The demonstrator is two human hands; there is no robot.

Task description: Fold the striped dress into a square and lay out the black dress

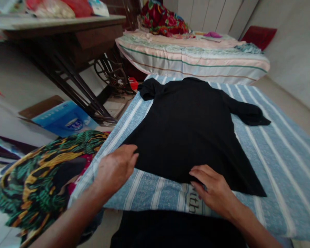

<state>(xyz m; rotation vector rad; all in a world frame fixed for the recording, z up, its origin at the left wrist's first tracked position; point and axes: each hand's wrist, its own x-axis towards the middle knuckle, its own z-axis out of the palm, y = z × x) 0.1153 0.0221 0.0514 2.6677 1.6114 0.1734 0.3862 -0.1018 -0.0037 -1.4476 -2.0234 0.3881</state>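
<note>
A black shirt (191,127) lies spread on a blue-and-white striped cloth (281,162), its collar at the far side and its hem towards me. The near left corner of the hem is in my left hand (116,168), whose fingers are curled closed on the fabric. Further right along the same hem, my right hand (214,189) pinches the edge between thumb and fingers. Both sleeves stretch outward, the left one bunched and the right one flatter. Printed letters on the striped cloth show partly beside my right hand.
Left of the striped cloth are a green-and-yellow textile heap (41,172) and a blue box (64,119). A table with a treadle-type iron frame (111,69) stands behind them. Beyond the shirt, a cloth-covered surface (196,65) carries a red floral bundle (162,20). A wall rises at right.
</note>
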